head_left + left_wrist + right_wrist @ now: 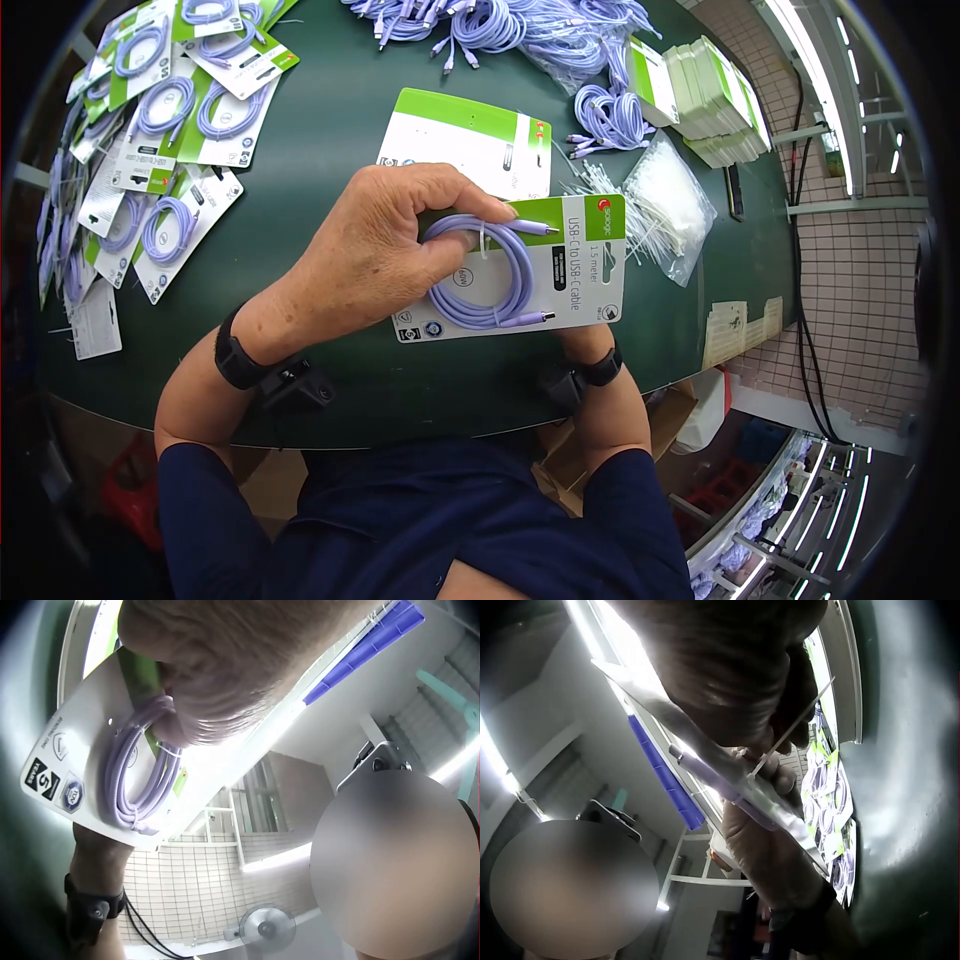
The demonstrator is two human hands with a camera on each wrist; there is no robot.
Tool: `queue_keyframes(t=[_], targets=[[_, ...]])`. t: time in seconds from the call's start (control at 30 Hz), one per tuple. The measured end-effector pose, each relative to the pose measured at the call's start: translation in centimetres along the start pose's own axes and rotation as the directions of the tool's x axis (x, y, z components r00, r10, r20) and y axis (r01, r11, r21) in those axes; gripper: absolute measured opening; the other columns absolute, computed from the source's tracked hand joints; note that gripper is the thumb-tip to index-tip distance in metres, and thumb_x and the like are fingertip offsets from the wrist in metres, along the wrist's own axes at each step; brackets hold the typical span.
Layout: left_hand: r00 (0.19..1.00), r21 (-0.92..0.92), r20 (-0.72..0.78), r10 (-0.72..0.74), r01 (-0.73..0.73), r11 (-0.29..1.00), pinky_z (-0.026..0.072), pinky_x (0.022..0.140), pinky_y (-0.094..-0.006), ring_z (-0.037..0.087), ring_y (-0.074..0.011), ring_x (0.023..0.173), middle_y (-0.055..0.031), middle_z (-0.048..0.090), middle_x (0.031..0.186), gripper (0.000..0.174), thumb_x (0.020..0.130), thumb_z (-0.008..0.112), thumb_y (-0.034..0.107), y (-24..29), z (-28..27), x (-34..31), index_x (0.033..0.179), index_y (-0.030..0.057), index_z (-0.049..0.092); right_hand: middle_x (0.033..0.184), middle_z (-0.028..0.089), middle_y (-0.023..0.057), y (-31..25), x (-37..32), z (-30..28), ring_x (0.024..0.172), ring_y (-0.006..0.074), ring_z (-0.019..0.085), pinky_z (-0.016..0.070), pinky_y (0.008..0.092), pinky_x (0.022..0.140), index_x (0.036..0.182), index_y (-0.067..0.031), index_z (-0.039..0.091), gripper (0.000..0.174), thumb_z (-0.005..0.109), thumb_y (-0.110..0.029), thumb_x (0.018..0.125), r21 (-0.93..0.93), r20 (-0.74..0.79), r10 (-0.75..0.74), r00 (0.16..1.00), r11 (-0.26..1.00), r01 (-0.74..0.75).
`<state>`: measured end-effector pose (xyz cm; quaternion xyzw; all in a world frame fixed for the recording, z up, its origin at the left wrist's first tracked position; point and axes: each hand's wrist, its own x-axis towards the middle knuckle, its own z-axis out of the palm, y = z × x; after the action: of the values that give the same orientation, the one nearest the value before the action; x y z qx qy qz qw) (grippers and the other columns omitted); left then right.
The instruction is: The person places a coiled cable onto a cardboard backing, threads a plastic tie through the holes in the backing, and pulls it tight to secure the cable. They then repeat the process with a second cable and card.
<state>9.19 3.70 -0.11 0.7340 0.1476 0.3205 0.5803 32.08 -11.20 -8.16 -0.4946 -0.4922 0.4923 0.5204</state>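
Observation:
In the head view my left hand (pixel 370 250) pinches a purple coiled cable (pixel 515 275) against a green-and-white card (pixel 590 280), thumb and index finger at the coil's left side. A white tie loops round the coil near the fingertips. The card hides my right hand in that view; only its wrist shows below. From the right wrist view, my right hand (pixel 727 667) is behind the card (pixel 697 742), its dark fingers curled at a thin white tie (pixel 791 731) that sticks out from the card's back. The left wrist view shows the coil (pixel 120 776) flat on the card's front.
Finished-looking carded cables (pixel 165 230) pile up at the left. Behind the hands lies another card (pixel 465 125) on the green table (pixel 330 110). Loose purple cables (pixel 490 25), stacked cards (pixel 710 95) and a bag of white ties (pixel 670 200) are at the back and right.

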Motion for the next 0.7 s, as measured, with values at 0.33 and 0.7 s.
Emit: queue_keyframes(t=[0.33, 0.7], targets=[[0.999, -0.013, 0.032, -0.040, 0.041, 0.999, 0.0600, 0.082, -0.0307, 0.074, -0.0147, 0.090, -0.0133, 0.079, 0.103, 0.037, 0.087, 0.057, -0.011, -0.5, 0.4, -0.2, 0.117, -0.0023, 0.075, 0.149, 0.060, 0.0150, -0.8, 0.3, 0.2, 0.130, 0.0252, 0.065, 0.0579, 0.0387, 0.105, 0.160, -0.0032, 0.044, 0.074, 0.056, -0.057, 0.110, 0.451, 0.028, 0.140, 0.990, 0.882, -0.137], [0.977, 0.061, 0.198, -0.080, 0.069, 0.996, 0.0577, 0.092, -0.0305, 0.072, -0.0127, 0.101, -0.0097, 0.078, 0.110, 0.036, 0.084, 0.067, -0.010, 0.1, 0.9, -0.3, 0.117, -0.0008, 0.075, 0.083, 0.063, 0.0069, -3.1, 5.2, 0.5, 0.069, 0.0166, 0.065, 0.0496, 0.0286, 0.061, 0.090, -0.0009, 0.069, 0.025, 0.084, -0.021, 0.089, -0.732, 0.057, -0.522, 0.851, 0.557, 0.391]])
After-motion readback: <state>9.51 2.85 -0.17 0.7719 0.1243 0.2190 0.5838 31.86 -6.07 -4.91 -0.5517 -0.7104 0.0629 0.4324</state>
